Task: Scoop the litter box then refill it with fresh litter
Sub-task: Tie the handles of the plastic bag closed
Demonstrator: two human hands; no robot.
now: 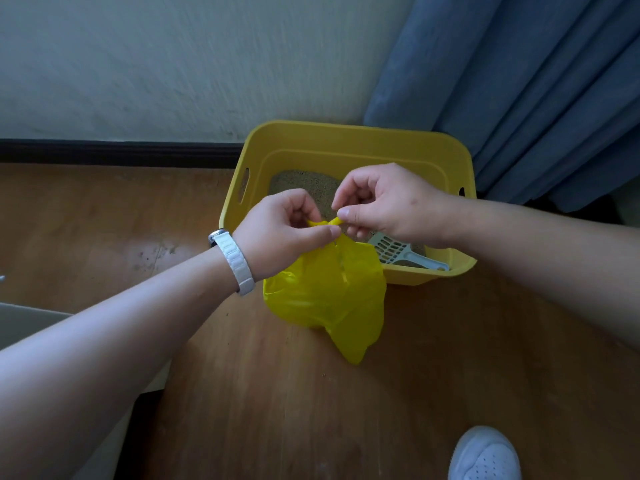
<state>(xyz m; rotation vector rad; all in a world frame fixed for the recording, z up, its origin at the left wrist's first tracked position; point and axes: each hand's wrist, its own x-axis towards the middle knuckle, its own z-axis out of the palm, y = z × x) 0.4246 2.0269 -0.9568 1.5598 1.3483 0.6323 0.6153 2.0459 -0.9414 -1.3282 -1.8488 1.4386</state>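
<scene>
A yellow litter box [349, 147] stands on the wooden floor against the wall, with brown litter [304, 187] in its bottom. A pale grey slotted scoop [398, 252] lies inside at the near right corner. In front of the box a yellow plastic bag [329, 296] hangs above the floor. My left hand [280, 233] and my right hand [384, 202] each pinch a twisted end of the bag's top, close together over the box's near rim. A white watch strap is on my left wrist.
A blue curtain [536, 91] hangs at the right behind the box. A dark skirting board [114, 152] runs along the pale wall. A pale object [27, 323] sits at the left edge. A white shoe [485, 455] is at the bottom right.
</scene>
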